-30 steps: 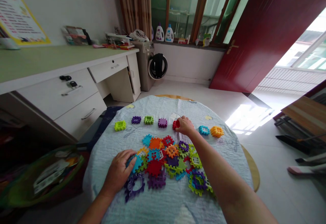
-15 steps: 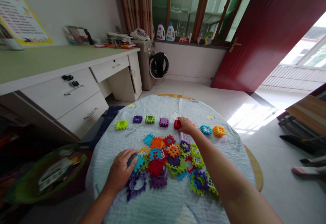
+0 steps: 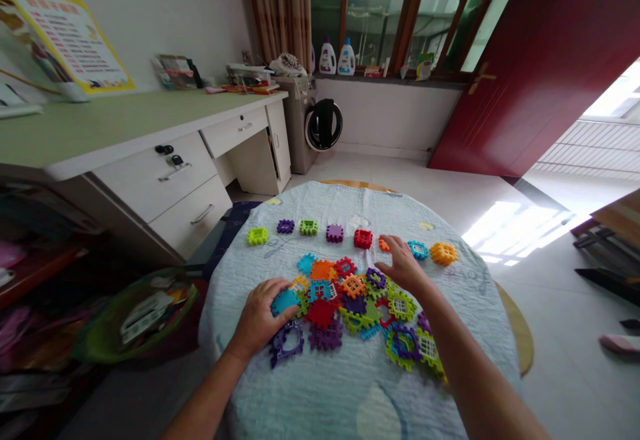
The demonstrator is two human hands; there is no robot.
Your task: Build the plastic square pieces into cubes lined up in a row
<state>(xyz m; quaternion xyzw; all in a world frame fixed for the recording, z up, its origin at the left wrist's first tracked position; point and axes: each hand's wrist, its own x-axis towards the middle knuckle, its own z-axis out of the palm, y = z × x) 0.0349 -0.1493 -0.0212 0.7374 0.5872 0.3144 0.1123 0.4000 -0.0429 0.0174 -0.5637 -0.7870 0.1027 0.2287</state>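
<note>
Hands first: your right hand [image 3: 403,267] is palm down over the pale blue cloth [image 3: 325,393], between the far row of blocks and the pile [image 3: 350,300]. Its fingers are spread and loose, and nothing is held between them. The fingertips lie just beside a small orange piece [image 3: 383,245] in the row; whether they touch it you cannot tell. The heel of that hand sits at the far right edge of the pile, near a purple ring-shaped block [image 3: 375,278].

Your left hand [image 3: 260,317] rests on the near left side of the pile. Its fingers curve over a teal block [image 3: 284,300], and the thumb runs along that block's near edge. Whether the hand grips the block or only lies on it does not show. A purple frame block [image 3: 286,343] lies just beside the thumb, on the side nearer you.

The row runs left to right across the far half of the cloth: lime block [image 3: 257,235], small purple block [image 3: 285,226], green block [image 3: 309,227], second purple block [image 3: 335,233], red block [image 3: 363,238], the orange piece, a turquoise block [image 3: 417,249] and an orange block [image 3: 443,253]. All of them lie flat, apart from one another.

To your left stand a white desk [image 3: 150,180] and, lower down, a green bag [image 3: 135,313].
</note>
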